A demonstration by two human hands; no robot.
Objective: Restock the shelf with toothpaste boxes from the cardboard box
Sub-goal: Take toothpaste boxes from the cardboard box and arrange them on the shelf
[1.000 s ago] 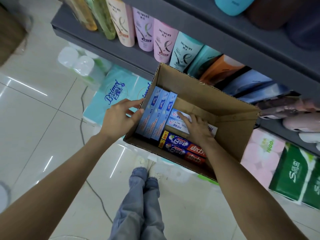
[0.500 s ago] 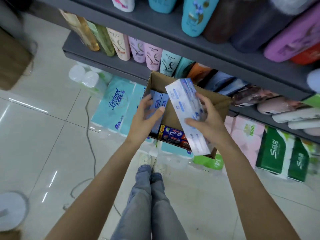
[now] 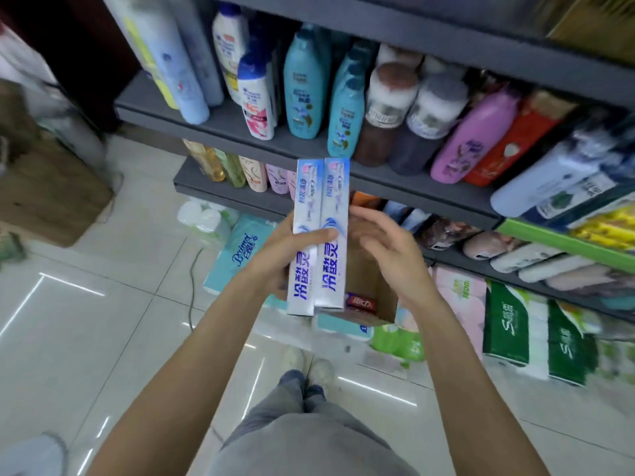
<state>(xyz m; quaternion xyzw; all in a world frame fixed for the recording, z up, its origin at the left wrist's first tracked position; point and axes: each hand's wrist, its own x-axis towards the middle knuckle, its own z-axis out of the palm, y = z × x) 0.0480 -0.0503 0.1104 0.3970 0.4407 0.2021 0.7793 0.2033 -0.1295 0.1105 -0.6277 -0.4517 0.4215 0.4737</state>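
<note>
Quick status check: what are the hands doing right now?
Left hand grips two white-blue toothpaste boxes. Right hand open beside them. Brown cardboard box below.

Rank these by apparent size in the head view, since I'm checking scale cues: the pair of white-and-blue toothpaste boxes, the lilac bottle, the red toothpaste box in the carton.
1. Pair of white-and-blue toothpaste boxes, though nearest the camera, so inflated.
2. Lilac bottle.
3. Red toothpaste box, mostly hidden.

two white-blue toothpaste boxes (image 3: 318,235), upright, side by side

Bright, even light; glare streaks on the floor tiles (image 3: 68,286); blurred, wide-angle-bent edges.
</note>
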